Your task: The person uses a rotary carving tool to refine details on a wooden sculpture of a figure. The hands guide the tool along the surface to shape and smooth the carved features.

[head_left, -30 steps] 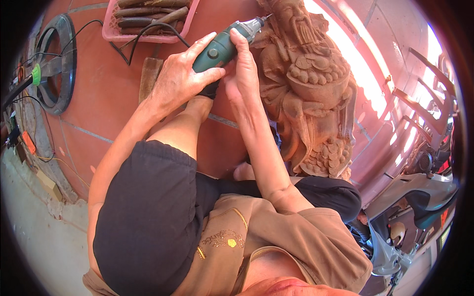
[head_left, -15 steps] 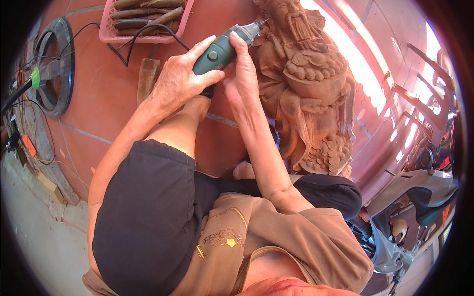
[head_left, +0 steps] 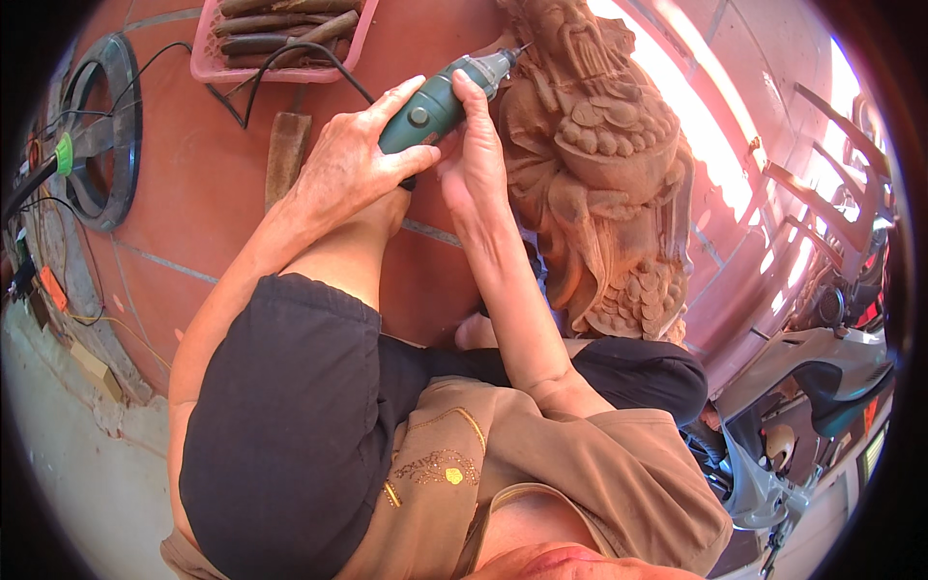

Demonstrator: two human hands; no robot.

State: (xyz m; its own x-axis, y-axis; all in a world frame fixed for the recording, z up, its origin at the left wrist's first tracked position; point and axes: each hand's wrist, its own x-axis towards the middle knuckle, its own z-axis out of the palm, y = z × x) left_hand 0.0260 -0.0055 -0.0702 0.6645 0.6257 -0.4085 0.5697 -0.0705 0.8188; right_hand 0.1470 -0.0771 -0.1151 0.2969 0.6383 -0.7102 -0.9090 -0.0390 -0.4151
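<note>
The drill [head_left: 420,114] has edged slightly down alongside the statue [head_left: 619,179]; I see left hand [head_left: 350,150] and right hand [head_left: 477,145] clamped around it, its bit [head_left: 525,46] by the beard [head_left: 586,56].

Slanted green rotary tool [head_left: 430,108], its bit [head_left: 523,48] beside a brown carved bearded statue [head_left: 614,174]

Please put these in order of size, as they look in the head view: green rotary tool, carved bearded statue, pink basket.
Largest to smallest:
Carved bearded statue
Pink basket, cut off by the upper edge
Green rotary tool, partly covered
</note>
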